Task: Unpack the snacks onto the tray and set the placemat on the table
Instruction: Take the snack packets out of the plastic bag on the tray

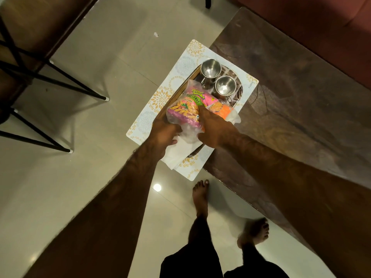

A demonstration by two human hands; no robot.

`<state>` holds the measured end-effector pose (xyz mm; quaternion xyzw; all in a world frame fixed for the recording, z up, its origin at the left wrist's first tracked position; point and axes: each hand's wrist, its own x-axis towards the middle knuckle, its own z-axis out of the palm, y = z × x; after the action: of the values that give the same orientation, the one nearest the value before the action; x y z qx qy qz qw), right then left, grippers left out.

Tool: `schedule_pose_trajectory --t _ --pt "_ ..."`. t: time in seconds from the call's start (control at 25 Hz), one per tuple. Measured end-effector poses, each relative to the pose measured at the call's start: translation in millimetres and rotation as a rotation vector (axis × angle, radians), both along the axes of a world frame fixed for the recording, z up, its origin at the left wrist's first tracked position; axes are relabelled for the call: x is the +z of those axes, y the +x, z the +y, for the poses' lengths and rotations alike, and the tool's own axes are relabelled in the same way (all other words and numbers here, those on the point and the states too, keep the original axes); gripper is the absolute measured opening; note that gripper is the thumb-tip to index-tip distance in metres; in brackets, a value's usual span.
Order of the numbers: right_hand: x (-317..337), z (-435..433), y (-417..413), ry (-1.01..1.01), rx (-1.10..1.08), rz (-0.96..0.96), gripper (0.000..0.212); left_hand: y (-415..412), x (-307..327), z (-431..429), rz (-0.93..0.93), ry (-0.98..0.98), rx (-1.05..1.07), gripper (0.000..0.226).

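A pink snack packet (187,106) inside a clear plastic bag lies on a metal tray (177,93), with an orange packet (220,109) beside it. The tray sits on a white placemat with gold flowers (159,99), which overhangs the corner of the dark wooden table (291,101). My left hand (162,135) grips the near end of the clear bag at the tray's left side. My right hand (214,127) presses down on the bag, its fingers over the pink packet. A folded white napkin (176,155) lies under my left hand.
Two steel cups (210,67) (225,86) stand at the tray's far end. A stool with black metal legs (60,81) stands on the tiled floor to the left. A red sofa (321,21) lies beyond the table. My bare feet (200,197) are by the table's edge.
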<state>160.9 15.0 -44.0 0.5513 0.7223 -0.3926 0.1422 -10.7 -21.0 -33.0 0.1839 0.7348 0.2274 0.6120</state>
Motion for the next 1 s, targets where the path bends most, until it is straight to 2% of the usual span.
schedule_pose_trajectory --t 0.04,0.12,0.32,0.48,0.6,0.76,0.88,1.0 --pt "-0.2 0.4 -0.6 -0.001 -0.002 0.001 0.102 -1.1 0.7 -2.3 -0.063 -0.007 0.035 0.044" --pt "2.0 -0.3 -1.2 0.008 -0.023 0.002 0.101 -2.5 4.7 -6.3 -0.071 0.024 0.029 0.040" --pt "9.1 1.8 7.1 0.165 -0.110 -0.002 0.072 0.2 18.0 -0.8 -0.047 0.011 -0.082 0.042" --pt "17.1 8.0 12.8 0.166 -0.145 0.030 0.060 11.9 21.5 -1.5 -0.117 0.056 -0.085 0.042" --pt "25.5 7.0 14.8 0.146 -0.161 0.062 0.055 13.9 21.0 -4.3 -0.066 0.089 -0.092 0.040" --pt "43.6 -4.4 20.0 0.213 -0.151 0.070 0.072 10.9 28.8 -4.8 0.066 0.096 -0.068 0.039" --pt "63.8 -17.0 23.6 0.289 -0.101 0.071 0.087 9.5 43.1 -5.2 0.029 0.050 -0.051 0.043" --pt "81.7 -29.8 22.8 0.285 -0.016 0.057 0.092 10.0 58.6 -4.5 -0.060 0.052 -0.028 0.046"
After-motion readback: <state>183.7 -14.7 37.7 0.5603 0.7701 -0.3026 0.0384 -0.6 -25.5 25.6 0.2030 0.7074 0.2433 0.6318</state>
